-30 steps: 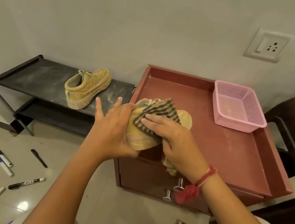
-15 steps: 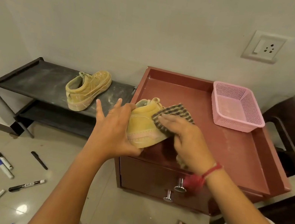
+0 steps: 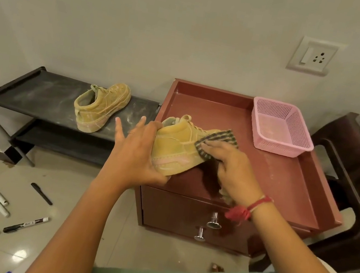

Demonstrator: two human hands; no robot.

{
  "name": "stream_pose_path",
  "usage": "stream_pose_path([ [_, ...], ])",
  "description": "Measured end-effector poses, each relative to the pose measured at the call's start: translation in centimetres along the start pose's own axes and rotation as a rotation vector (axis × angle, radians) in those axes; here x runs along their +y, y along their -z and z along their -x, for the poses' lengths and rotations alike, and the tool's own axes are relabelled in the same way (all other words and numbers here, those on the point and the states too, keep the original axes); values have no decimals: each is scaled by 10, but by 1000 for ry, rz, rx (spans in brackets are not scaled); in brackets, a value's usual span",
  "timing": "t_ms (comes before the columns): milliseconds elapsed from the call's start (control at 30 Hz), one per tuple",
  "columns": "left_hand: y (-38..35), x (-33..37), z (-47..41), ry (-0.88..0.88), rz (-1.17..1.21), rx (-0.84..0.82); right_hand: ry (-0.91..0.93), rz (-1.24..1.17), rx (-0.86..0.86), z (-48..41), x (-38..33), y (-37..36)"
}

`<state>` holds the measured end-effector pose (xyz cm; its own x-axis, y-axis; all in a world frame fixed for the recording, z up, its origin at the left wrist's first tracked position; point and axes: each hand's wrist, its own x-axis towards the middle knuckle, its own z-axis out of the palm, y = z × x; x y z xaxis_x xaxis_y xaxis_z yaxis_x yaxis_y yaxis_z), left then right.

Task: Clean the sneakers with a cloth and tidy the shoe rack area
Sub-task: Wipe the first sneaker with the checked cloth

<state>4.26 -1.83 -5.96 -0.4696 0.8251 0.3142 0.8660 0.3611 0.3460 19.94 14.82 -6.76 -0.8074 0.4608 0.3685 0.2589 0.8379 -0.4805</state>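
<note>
Head view, left hand: my left hand [image 3: 138, 153] cups the heel of the sneaker [image 3: 179, 150], thumb under the sole and fingers splayed off at 11 o'clock, so I'm gripping it by palm and thumb only.
Head view, right hand: my right hand [image 3: 231, 166] pins the checked cloth [image 3: 217, 142] flat on the toe end, fingers closed over it, a loose tail of cloth hanging below my wrist.
Where the shoe is: it is tilted on its side, over the front left of the red bench [image 3: 274, 176], at 9 o'clock from the pink basket [image 3: 280, 129].
Doing it well: I reckon long strokes from heel to toe, pressing with flat fingers, and turning the shoe with my left hand so the pale sole edge gets its share.
Watch out: that hanging tail could drag dust back on, so I'd bunch it up into my palm.
Still to come: the second sneaker [image 3: 101, 106] sits on the dusty shoe rack [image 3: 38, 93] at 9 o'clock, looking unwiped, and markers [image 3: 26, 225] lie scattered on the floor at 7 o'clock.
</note>
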Motion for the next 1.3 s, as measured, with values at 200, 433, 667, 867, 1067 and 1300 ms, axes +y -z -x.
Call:
stream_pose_path([
  [200,2,-1,1,-9,25,2,-105,29,27,-7,17,0],
  [433,4,-8,0,-3,29,-56,-13,-35,-34,-6,10,-5],
  [667,-3,-6,2,-141,-1,-36,-339,-168,240,-20,35,31],
  [867,-5,-8,-1,-145,-15,-48,111,-130,-93,-13,10,1],
  [1067,-4,-3,-1,-170,5,-25,-189,-79,-13,-25,24,-3],
  [1300,-6,-5,1,-197,-66,-21,-252,-58,-100,-26,38,4],
])
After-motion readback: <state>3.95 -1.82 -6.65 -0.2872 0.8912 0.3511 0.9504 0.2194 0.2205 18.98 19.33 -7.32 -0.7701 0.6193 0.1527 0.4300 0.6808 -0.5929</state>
